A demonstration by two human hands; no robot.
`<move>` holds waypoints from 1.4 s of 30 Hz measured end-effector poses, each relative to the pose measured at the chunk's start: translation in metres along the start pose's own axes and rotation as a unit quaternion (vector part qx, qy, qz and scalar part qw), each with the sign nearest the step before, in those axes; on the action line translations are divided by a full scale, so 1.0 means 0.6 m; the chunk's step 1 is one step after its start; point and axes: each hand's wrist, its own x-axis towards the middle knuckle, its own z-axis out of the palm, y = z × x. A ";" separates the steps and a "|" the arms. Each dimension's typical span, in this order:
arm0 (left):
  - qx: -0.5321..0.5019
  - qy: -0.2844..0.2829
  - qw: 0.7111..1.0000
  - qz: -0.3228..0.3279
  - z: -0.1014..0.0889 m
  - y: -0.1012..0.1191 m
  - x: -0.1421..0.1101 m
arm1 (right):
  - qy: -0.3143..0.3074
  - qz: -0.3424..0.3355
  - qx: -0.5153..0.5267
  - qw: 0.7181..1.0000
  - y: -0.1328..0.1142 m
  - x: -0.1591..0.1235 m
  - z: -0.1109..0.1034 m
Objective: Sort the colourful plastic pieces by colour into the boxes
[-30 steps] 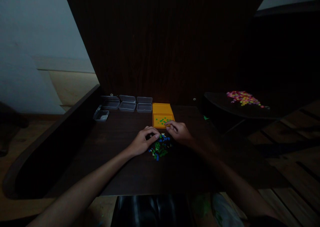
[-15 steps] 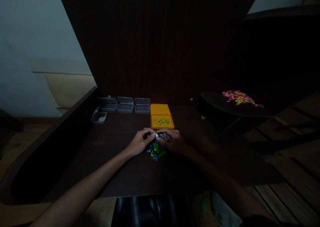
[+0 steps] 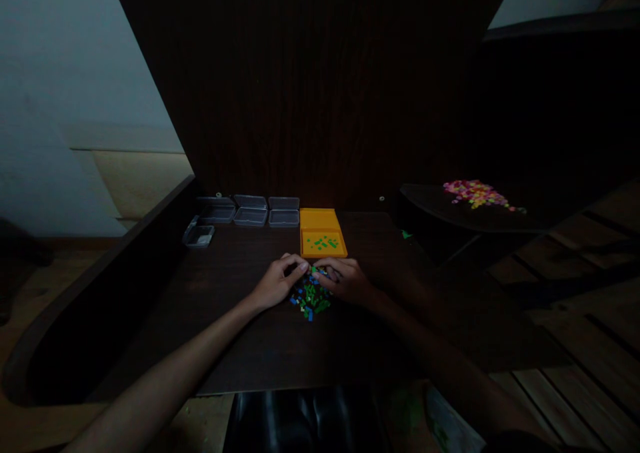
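Small green, blue and pale toy building bricks [image 3: 313, 300] lie in a loose pile on the dark table. My left hand [image 3: 277, 283] is at the pile's upper left, its thumb and index finger pinched together; anything between them is too small to make out. Opposite it, my right hand [image 3: 347, 281] curls over the pile's upper right side. A small green brick [image 3: 314, 269] sits between its thumb and index fingertips, close to the left fingertips. Just beyond both hands stands an open yellow box [image 3: 320, 218] with several green bricks in its lower half.
Several clear plastic cases with raised lids [image 3: 251, 214] line the back left of the table [image 3: 240, 353]. A smaller clear case [image 3: 199, 236] is in front of them. Pink and yellow pieces [image 3: 475, 193] are heaped on a dark side shelf [image 3: 435, 206] at right.
A pale piece showed between the fingertips before; now a green brick shows there. Both hands stay almost in place over the pile, and the view has shifted slightly.
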 end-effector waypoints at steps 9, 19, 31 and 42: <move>0.112 -0.016 0.993 0.038 -0.023 -0.006 0.004 | 0.049 0.055 -0.050 0.996 0.034 0.012 -0.029; 0.178 -0.098 0.975 0.084 -0.014 -0.006 -0.005 | -0.054 0.125 -0.072 0.988 0.057 0.066 -0.066; 0.190 -0.116 0.972 0.079 -0.012 -0.003 -0.008 | -0.182 0.115 -0.180 0.960 0.066 0.165 -0.038; 0.193 -0.121 0.971 0.066 -0.011 -0.006 -0.007 | -0.194 0.134 -0.227 0.945 0.073 0.178 -0.024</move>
